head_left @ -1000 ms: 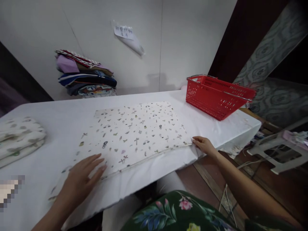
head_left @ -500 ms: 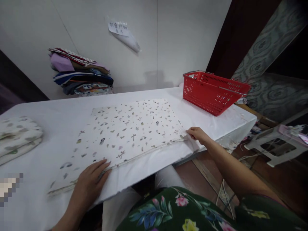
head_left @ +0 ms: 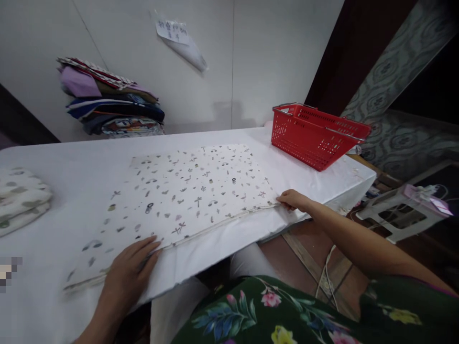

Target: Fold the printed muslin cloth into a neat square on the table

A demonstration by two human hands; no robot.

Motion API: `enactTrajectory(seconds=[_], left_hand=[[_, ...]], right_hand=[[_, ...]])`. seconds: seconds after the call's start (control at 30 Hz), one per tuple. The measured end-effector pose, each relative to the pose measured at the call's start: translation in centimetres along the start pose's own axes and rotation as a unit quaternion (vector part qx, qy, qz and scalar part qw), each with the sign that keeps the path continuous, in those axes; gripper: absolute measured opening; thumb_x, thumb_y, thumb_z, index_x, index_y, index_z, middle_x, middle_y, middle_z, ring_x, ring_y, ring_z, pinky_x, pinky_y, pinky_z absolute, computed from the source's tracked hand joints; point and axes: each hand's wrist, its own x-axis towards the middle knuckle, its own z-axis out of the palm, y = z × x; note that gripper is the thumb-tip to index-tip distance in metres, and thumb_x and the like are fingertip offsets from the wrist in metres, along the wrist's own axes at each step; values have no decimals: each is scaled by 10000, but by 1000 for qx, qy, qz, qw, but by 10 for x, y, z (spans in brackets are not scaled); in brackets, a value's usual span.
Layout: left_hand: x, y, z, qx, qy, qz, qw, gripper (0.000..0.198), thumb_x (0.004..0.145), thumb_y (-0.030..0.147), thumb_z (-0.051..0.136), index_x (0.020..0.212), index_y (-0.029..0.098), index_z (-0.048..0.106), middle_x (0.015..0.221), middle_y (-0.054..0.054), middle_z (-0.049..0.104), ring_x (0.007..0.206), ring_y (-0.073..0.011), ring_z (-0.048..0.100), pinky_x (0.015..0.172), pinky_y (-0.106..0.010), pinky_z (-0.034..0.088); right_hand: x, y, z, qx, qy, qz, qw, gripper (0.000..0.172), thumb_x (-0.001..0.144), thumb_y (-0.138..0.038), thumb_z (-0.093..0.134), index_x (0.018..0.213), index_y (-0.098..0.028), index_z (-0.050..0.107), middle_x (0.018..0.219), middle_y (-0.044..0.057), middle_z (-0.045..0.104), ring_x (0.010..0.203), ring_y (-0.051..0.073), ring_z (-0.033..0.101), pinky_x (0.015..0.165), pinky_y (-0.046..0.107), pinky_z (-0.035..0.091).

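A white cloth [head_left: 186, 191] printed with small palm trees, rainbows and other motifs lies flat on the table, folded into layers along its near edge. My left hand [head_left: 131, 265] rests on that near edge, left of the middle, fingers stretched over the fabric and thumb apart. At the near right corner, my right hand [head_left: 292, 199] is closed, its fingertips pinching the cloth. Part of the near edge is hidden under my left hand.
A white-covered table [head_left: 218, 253] carries a red plastic basket [head_left: 315, 138] at the back right and a bundled patterned cloth [head_left: 23, 198] at the left. Folded fabrics [head_left: 111, 102] are stacked behind it. A white stool [head_left: 405, 215] with cables stands on the right.
The view has shifted slightly. Both hands keep nearly the same places on the cloth, which still lies flat.
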Motion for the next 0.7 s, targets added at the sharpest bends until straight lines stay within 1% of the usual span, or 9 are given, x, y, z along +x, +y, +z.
enactTrajectory(seconds=[0.1, 0.2, 0.33, 0.5, 0.63, 0.7], left_hand=[[0, 1, -1, -4, -5, -6, 1000, 395, 857, 523, 421, 961, 227, 660, 1082, -75, 675, 1005, -244, 620, 912, -408, 493], [0, 2, -1, -15, -10, -11, 1000, 386, 859, 513, 416, 952, 229, 660, 1081, -83, 674, 1005, -251, 620, 907, -422, 498], [0, 3, -1, -20, -8, -12, 1000, 383, 851, 515, 420, 936, 233, 665, 1060, -81, 682, 987, -260, 627, 896, -438, 503], [-1, 3, 1, -19, -1, -8, 1000, 389, 857, 512, 413, 940, 224, 661, 1064, -89, 678, 991, -263, 622, 898, -438, 496], [-3, 1, 4, -14, -6, -8, 1000, 370, 858, 492, 427, 983, 227, 652, 1105, -88, 662, 1030, -266, 603, 917, -440, 478], [-4, 0, 5, -12, -8, -2, 1000, 376, 859, 486, 430, 1000, 215, 650, 1112, -97, 658, 1034, -269, 599, 921, -446, 473]], right_hand=[[1, -1, 3, -26, -1, 10, 1000, 325, 783, -374, 645, 583, -163, 501, 477, -21, 507, 396, 77, 452, 390, 195, 295], [3, -2, 5, -48, 7, 7, 999, 344, 747, -416, 677, 587, -167, 502, 462, -23, 491, 393, 76, 434, 387, 197, 281], [3, -5, 6, -49, 11, -3, 999, 313, 741, -380, 679, 594, -175, 494, 418, -42, 438, 387, 65, 368, 376, 195, 238], [-2, -13, 3, -38, 17, -7, 999, 279, 730, -286, 688, 583, -171, 481, 429, -53, 427, 399, 52, 336, 381, 188, 212], [-5, -20, -3, -1, 27, -2, 1000, 201, 754, -240, 667, 642, -165, 519, 515, -43, 483, 468, 63, 437, 412, 171, 275], [-6, -22, -4, 22, 17, 12, 1000, 221, 764, -254, 670, 645, -164, 507, 537, -32, 500, 491, 74, 478, 411, 170, 288]])
